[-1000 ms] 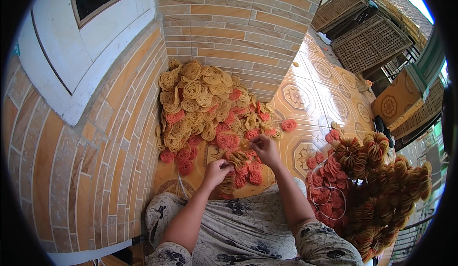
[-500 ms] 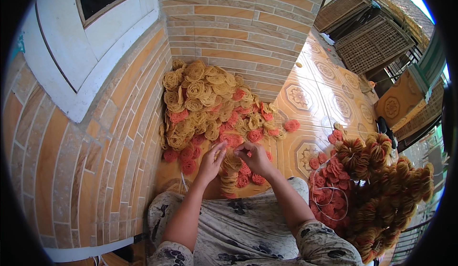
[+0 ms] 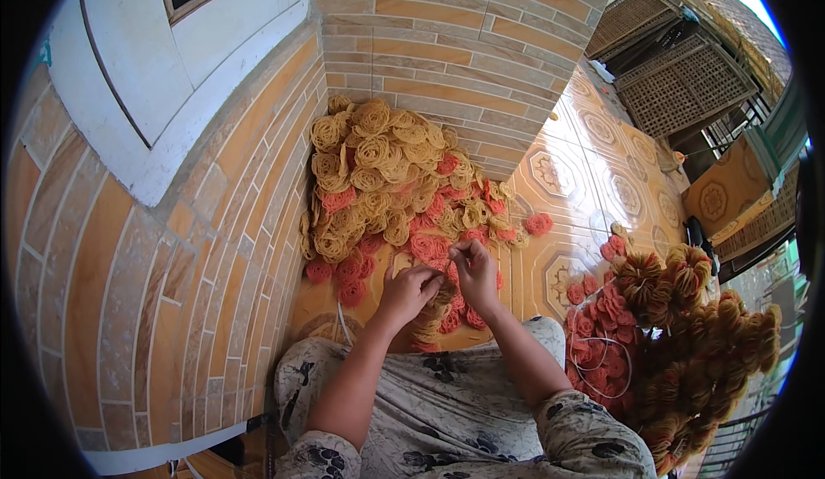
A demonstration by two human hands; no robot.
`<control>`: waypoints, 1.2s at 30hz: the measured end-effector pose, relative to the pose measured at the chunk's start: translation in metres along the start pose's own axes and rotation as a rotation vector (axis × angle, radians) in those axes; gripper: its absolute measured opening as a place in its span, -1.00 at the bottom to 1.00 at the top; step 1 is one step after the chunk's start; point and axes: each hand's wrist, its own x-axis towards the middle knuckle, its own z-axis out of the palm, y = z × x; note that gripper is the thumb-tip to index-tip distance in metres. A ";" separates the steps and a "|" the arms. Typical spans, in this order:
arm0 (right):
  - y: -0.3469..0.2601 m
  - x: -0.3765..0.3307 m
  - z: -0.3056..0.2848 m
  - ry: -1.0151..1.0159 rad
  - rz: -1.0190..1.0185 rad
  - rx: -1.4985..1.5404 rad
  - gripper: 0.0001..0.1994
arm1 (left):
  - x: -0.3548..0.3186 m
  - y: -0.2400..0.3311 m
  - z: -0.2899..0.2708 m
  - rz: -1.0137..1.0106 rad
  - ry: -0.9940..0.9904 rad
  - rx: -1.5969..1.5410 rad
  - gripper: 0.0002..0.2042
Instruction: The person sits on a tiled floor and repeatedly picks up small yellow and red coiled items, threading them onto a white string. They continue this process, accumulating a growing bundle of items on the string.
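Right between both hands [image 3: 443, 283], a stack of yellow coiled crackers [image 3: 434, 314].

A stack of yellow, lacy round crackers [image 3: 434, 311] sits between the 2 hands, upright on the tiled floor just before the knees. Behind it, a loose heap of yellow and pink-red coiled crackers [image 3: 387, 183] lies piled against the brick wall corner.
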 end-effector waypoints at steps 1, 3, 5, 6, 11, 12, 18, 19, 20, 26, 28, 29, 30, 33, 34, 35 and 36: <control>0.001 -0.001 0.001 0.010 -0.046 -0.015 -0.96 | 0.000 -0.002 0.002 0.004 0.069 0.097 -0.82; 0.002 0.000 0.005 -0.105 -0.138 -0.081 -0.96 | -0.001 -0.009 0.005 -0.059 0.089 0.150 -0.80; 0.003 0.004 0.006 -0.008 -0.077 -0.026 -0.95 | -0.001 -0.015 0.006 -0.046 0.081 0.200 -0.78; 0.004 0.004 0.006 0.007 0.027 -0.021 -0.95 | 0.000 -0.016 0.008 0.020 0.100 -0.021 -0.77; 0.001 0.000 0.010 -0.032 -0.391 -0.046 -0.96 | 0.001 -0.018 0.009 -0.021 0.102 0.112 -0.73; 0.000 -0.001 0.011 -0.028 -0.215 0.009 -0.95 | -0.002 -0.018 0.008 -0.050 0.131 0.272 -0.72; 0.003 0.000 0.015 -0.077 -0.048 0.311 -0.94 | 0.008 -0.006 0.026 0.154 0.306 -0.367 -0.63; 0.004 -0.001 0.016 -0.153 0.086 0.182 -0.92 | 0.015 -0.007 0.026 0.121 0.210 -0.467 -0.66; 0.006 -0.001 0.018 -0.139 0.032 0.191 -0.93 | 0.014 -0.008 0.028 0.098 0.232 -0.494 -0.63; 0.017 0.003 0.017 -0.125 0.124 0.470 -0.90 | 0.005 -0.010 0.037 -0.155 0.330 -0.382 -0.32; 0.022 0.008 0.014 -0.076 0.176 0.589 -0.94 | 0.003 -0.012 0.035 -0.187 0.192 -0.407 -0.26; 0.024 0.011 0.011 -0.048 0.203 0.631 -0.95 | 0.005 -0.011 0.035 -0.091 0.206 -0.365 -0.24; 0.027 0.013 0.009 -0.005 0.234 0.683 -0.96 | 0.007 -0.010 0.035 -0.033 0.190 -0.311 -0.22; 0.034 0.012 0.011 -0.023 0.309 0.779 -0.97 | 0.003 -0.007 0.034 -0.131 0.231 -0.325 -0.32; 0.036 0.010 0.013 -0.051 0.345 0.774 -0.97 | 0.002 -0.006 0.035 -0.229 0.230 -0.296 -0.34; 0.039 0.010 0.014 -0.022 0.343 0.789 -0.96 | 0.002 -0.005 0.036 -0.201 0.238 -0.373 -0.34; 0.043 0.010 0.015 0.032 0.342 0.799 -0.95 | 0.003 -0.005 0.037 -0.230 0.216 -0.444 -0.33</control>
